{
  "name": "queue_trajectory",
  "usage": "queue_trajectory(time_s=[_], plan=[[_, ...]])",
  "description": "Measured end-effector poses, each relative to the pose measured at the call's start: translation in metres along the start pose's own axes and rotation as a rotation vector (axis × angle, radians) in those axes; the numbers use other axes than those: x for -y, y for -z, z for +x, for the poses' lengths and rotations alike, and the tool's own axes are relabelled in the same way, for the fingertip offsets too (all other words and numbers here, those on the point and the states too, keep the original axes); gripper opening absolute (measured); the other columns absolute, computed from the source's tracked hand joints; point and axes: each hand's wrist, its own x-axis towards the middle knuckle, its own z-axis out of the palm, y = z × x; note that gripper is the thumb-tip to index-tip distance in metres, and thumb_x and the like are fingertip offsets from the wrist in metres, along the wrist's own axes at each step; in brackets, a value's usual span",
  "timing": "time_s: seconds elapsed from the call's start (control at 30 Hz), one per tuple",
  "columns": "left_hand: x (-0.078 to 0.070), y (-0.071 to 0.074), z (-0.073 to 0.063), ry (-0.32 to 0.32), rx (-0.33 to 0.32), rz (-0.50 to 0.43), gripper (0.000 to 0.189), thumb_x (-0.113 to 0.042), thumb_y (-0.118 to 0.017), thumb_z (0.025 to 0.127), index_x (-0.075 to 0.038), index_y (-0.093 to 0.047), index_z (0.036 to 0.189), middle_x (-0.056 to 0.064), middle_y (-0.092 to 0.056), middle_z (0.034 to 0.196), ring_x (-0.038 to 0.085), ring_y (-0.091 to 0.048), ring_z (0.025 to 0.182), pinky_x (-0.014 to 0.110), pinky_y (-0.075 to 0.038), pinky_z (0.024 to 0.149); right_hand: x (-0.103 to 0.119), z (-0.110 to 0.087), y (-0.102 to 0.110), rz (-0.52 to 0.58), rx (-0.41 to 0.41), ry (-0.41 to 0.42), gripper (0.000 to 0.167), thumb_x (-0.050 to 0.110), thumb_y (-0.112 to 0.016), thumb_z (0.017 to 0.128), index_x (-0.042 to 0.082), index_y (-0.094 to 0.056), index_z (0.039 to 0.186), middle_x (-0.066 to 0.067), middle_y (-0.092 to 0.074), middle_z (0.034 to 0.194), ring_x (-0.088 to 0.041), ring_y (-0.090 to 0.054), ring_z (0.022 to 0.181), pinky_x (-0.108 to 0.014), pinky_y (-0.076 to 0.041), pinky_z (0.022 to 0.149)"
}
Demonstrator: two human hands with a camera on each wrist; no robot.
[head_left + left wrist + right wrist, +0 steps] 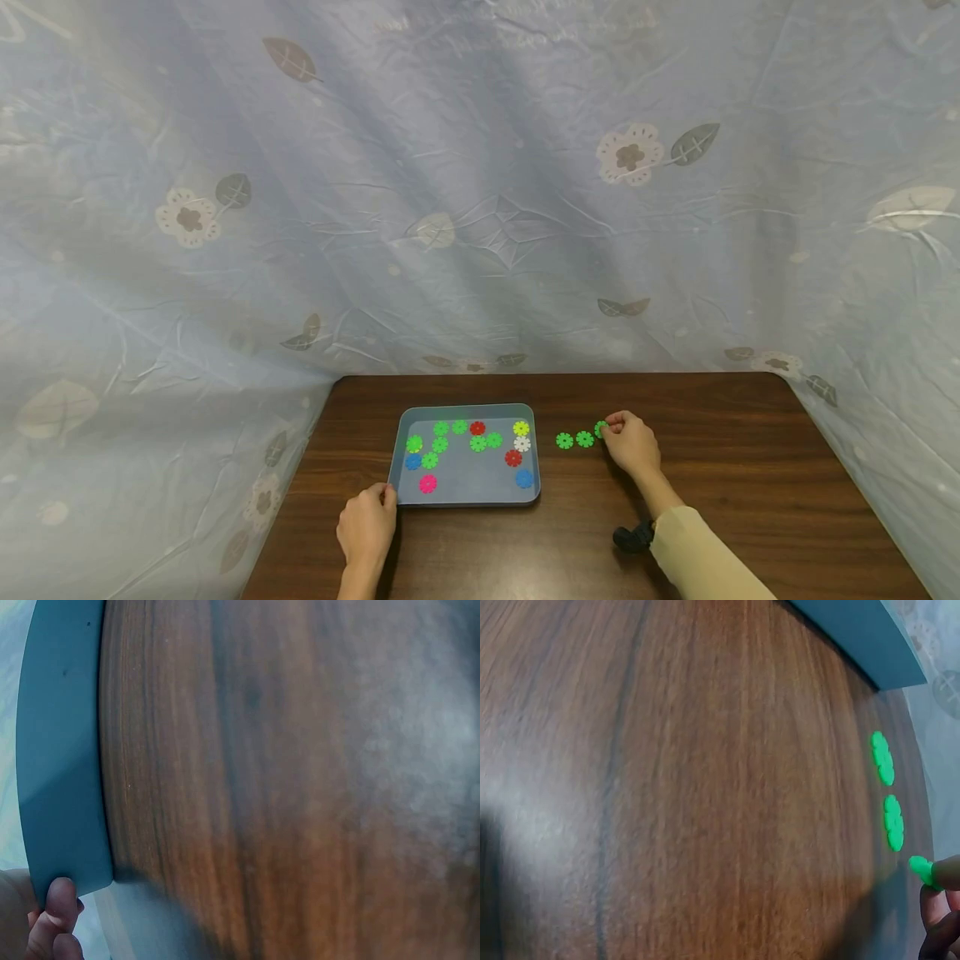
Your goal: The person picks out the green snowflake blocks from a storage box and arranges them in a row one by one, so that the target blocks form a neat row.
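My right hand (632, 443) pinches a green notched disc (600, 429) just above the table, at the right end of a short row. Two more green discs (584, 439) lie flat to its left; the right wrist view shows the pinched green disc (922, 868) tilted between thumb and finger. With thumb and fingers, my left hand (367, 527) grips the near left corner of a blue-grey tray (468, 504). Inside the tray lie several notched discs: green ones, a pink disc (427, 484), red, blue, yellow and a white disc (522, 444).
A dark brown wooden table (712, 467) carries everything. Behind and on both sides hangs a pale curtain (480, 208) with flower and leaf prints, meeting the table's far edge. A black strap device (633, 538) sits at my right wrist.
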Motion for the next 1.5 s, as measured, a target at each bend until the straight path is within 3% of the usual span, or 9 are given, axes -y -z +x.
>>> queue_trajectory(time_s=[0.2, 0.4, 0.83, 1.27, 1.5], plan=[[0.001, -0.001, 0.000, -0.002, 0.002, 0.002, 0.018, -0.018, -0.067, 0.094, -0.007, -0.080, 0.089, 0.014, -0.074, 0.077, 0.033, -0.064, 0.055, 0.053, -0.049, 0.047, -0.007, -0.001, -0.001, -0.040, 0.011, -0.014, 0.026, 0.023, -0.066, 0.097, 0.003, -0.068, 0.114, -0.007, -0.071, 0.099, -0.028, -0.068, 0.086, -0.048, -0.051, 0.069], [0.001, -0.001, 0.000, -0.003, -0.008, -0.003, 0.018, -0.019, -0.067, 0.094, -0.008, -0.080, 0.088, 0.015, -0.074, 0.078, 0.039, -0.067, 0.060, 0.055, -0.049, 0.049, -0.013, -0.001, -0.002, -0.073, 0.014, -0.039, 0.027, 0.025, -0.066, 0.096, 0.005, -0.069, 0.113, -0.006, -0.072, 0.100, -0.029, -0.069, 0.087, -0.048, -0.052, 0.069], [0.001, -0.002, 0.000, -0.006, -0.011, -0.008, 0.018, -0.019, -0.067, 0.094, -0.008, -0.080, 0.088, 0.015, -0.074, 0.077, 0.036, -0.066, 0.057, 0.054, -0.048, 0.048, -0.013, -0.004, 0.000, -0.048, -0.003, -0.018, 0.030, 0.029, -0.068, 0.097, 0.004, -0.069, 0.113, -0.007, -0.072, 0.100, -0.028, -0.068, 0.087, -0.049, -0.052, 0.072], [0.001, -0.002, 0.000, 0.002, -0.015, -0.005, 0.017, -0.018, -0.068, 0.093, -0.008, -0.081, 0.088, 0.015, -0.074, 0.079, 0.038, -0.066, 0.059, 0.055, -0.048, 0.048, 0.027, -0.003, -0.012, 0.024, -0.018, 0.108, 0.027, 0.031, -0.071, 0.097, 0.009, -0.071, 0.113, -0.004, -0.073, 0.101, -0.021, -0.067, 0.082, -0.039, -0.051, 0.067], [0.001, -0.002, 0.001, 0.001, -0.018, 0.004, 0.017, -0.019, -0.068, 0.093, -0.008, -0.080, 0.089, 0.016, -0.074, 0.080, 0.041, -0.067, 0.061, 0.056, -0.049, 0.050, 0.054, -0.006, -0.027, 0.040, -0.004, 0.165, 0.027, 0.030, -0.074, 0.095, 0.009, -0.072, 0.112, -0.003, -0.073, 0.099, -0.021, -0.066, 0.080, -0.040, -0.051, 0.067]])
